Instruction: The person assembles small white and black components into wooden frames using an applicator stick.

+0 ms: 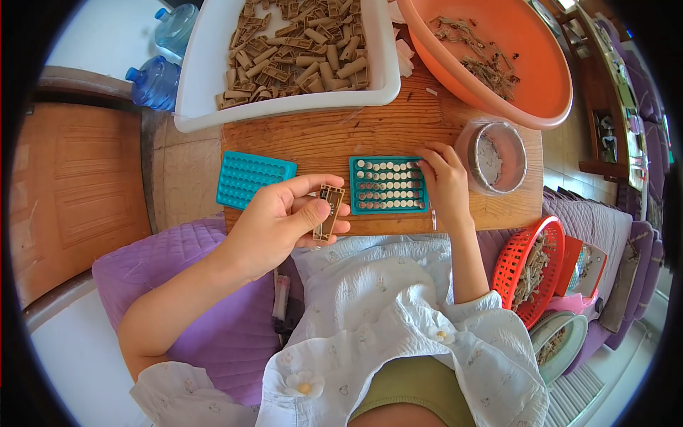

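My left hand (288, 217) is closed around a small tan plastic casing (328, 213), an oblong open shell with dark and metallic bits inside, held upright in front of the table edge. My right hand (447, 178) has its fingertips drawn together at the right upper edge of a teal tray (353, 186). Rows of silver round button cells (388, 185) fill that tray. Whatever is between my right fingertips is too small or hidden to make out. A second teal tray (256, 178) with rows of round hollows lies to the left, partly behind my left hand.
A white bin (393, 64) of tan casings (306, 53) stands at the back. An orange basin (548, 92) with small parts overhangs the table's right corner. A clear round tub (498, 160) stands beside my right hand. A red basket (506, 267) sits right on purple seating.
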`<state>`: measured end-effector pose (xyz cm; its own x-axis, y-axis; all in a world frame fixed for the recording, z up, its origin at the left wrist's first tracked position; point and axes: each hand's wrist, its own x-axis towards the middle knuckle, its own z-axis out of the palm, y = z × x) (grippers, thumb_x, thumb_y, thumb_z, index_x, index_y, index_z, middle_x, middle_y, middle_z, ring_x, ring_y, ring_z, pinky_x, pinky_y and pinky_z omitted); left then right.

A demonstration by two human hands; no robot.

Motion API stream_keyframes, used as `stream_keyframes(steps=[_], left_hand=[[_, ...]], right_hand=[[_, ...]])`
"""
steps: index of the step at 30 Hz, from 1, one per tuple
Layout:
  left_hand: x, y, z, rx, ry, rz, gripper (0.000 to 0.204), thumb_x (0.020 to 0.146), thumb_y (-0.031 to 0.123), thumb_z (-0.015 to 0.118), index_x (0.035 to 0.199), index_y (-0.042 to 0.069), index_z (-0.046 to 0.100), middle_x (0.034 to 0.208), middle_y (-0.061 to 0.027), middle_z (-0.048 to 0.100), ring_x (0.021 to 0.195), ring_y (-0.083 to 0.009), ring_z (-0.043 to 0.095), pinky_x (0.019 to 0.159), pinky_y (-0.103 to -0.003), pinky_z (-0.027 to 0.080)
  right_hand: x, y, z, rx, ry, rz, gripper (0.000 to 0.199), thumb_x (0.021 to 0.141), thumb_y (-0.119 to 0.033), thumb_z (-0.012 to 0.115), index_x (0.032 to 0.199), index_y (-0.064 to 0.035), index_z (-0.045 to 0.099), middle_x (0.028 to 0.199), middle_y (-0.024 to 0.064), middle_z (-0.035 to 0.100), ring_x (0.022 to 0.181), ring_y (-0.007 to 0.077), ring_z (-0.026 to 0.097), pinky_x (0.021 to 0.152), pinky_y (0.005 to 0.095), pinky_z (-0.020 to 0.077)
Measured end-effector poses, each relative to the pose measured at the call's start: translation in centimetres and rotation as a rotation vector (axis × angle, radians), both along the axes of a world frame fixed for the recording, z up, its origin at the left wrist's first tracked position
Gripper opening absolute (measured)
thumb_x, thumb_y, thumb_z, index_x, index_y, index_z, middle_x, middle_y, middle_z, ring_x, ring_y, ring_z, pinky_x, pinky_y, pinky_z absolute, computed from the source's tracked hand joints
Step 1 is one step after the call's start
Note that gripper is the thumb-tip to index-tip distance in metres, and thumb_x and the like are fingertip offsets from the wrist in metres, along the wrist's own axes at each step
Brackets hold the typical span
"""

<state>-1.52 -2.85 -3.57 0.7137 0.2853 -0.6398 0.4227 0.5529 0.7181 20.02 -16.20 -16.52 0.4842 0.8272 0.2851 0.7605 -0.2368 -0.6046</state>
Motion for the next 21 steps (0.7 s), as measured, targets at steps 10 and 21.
stream_keyframes(steps=[10,21], left_hand=[[-0.3,-0.2,-0.4,0.002,-0.05,0.03,0.035,0.088,0.018,0.048,0.119,0.004,0.041,0.096,-0.0097,0.057,0.087,-0.0182,0.06,0.073,-0.027,0.051],[-0.1,-0.6,0.1,0.072,-0.129,0.008,0.036,0.085,0.003,0.051,0.119,-0.003,0.041,0.095,-0.0075,0.056,0.089,-0.0134,0.057,0.077,-0.023,0.048]], right_hand=[[1.0,-0.4,-1.1,-0.088,-0.168,0.173,0.013,0.071,0.0,0.058,0.083,-0.0012,0.058,0.097,0.0101,0.054,0.088,0.0278,0.053,0.074,0.0334,0.0446],[-5.9,1.1,7.5,0.262,0.272,0.167,0.018,0.068,0.008,0.057,0.082,-0.0016,0.054,0.096,0.0127,0.053,0.082,0.0251,0.056,0.066,0.029,0.0468]])
